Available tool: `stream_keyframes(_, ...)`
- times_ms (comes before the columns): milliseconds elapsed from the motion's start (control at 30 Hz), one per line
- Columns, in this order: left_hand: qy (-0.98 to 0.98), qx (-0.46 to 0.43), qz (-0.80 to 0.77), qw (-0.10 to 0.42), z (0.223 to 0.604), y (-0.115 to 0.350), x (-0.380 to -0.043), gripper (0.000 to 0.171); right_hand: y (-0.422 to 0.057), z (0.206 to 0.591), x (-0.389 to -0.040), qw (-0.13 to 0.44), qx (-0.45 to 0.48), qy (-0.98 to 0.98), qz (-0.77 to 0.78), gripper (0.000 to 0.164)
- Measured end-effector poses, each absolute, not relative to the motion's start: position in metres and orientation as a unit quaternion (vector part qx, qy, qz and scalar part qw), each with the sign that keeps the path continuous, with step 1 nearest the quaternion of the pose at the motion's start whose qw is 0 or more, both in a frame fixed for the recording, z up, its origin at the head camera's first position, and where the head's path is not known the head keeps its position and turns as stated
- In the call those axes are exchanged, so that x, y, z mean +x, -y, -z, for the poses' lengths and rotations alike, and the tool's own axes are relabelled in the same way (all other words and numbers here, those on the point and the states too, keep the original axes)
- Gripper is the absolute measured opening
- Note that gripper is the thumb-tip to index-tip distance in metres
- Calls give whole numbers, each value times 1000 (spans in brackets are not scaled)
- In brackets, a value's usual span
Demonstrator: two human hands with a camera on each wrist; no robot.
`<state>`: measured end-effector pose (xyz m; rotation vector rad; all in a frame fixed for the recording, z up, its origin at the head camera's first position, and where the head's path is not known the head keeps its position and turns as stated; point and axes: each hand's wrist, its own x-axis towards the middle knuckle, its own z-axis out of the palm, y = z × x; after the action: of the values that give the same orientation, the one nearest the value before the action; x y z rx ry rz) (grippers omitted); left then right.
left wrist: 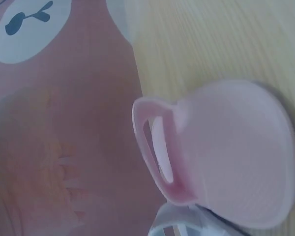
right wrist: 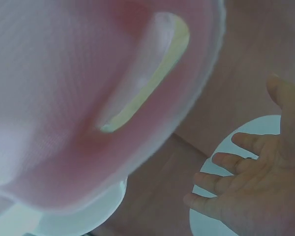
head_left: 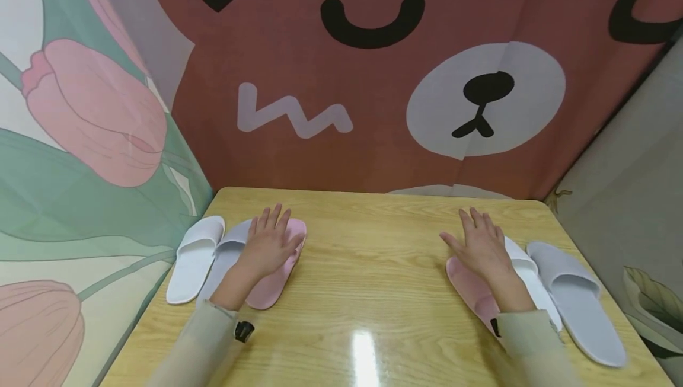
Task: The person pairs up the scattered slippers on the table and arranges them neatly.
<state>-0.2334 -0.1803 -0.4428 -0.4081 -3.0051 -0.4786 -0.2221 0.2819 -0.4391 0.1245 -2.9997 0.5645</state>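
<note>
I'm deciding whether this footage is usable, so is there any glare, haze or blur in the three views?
Head view: a bright glare streak on the near part of the table, mostly sharp elsewhere; left wrist view: hazy, with the left grip faint; right wrist view: the close pink slipper looks soft.

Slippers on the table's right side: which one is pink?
The innermost slipper, partly hidden by the right hand; beyond it to the right lie a white slipper and a grey slipper.

A reddish-brown bear backdrop rises behind the wood-grained table, a tulip-print sheet leftward.
</note>
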Motion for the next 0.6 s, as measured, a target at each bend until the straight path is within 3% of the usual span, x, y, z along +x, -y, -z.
stream_keyframes(600,978,-113,153,81,442,211,-229,72,-318,445,-215,31,26,981,-192,88)
